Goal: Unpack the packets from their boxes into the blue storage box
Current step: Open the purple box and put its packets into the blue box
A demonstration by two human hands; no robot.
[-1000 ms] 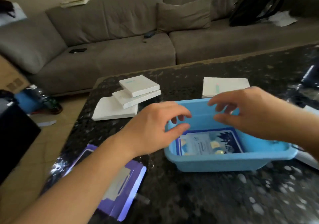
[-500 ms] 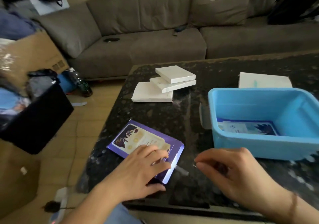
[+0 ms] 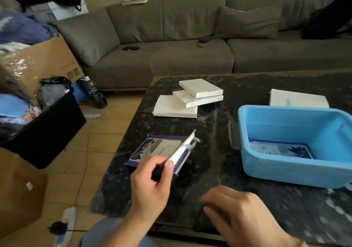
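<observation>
My left hand [image 3: 150, 185] grips the near end of a flat purple box [image 3: 160, 151] and tilts it up off the dark table [image 3: 219, 170], its white end flap hanging open. To its right my right hand [image 3: 238, 212] hovers low over the table, fingers loosely curled, holding nothing. The blue storage box [image 3: 297, 172] stands at the right with a blue-and-white packet [image 3: 282, 149] lying flat inside. Three white boxes [image 3: 190, 98] are stacked at the table's far left. Another white box [image 3: 297, 98] lies behind the storage box.
A grey sofa [image 3: 190, 37] runs along the back. Left of the table, on the tiled floor, stand a black bin [image 3: 43, 130] full of clothes, cardboard cartons [image 3: 47, 60] and a bottle [image 3: 95, 94]. The table's left edge is close to the purple box.
Both hands left the storage box and came down to the near-left part of the table. My left hand took hold of the purple box and raised its near end.
</observation>
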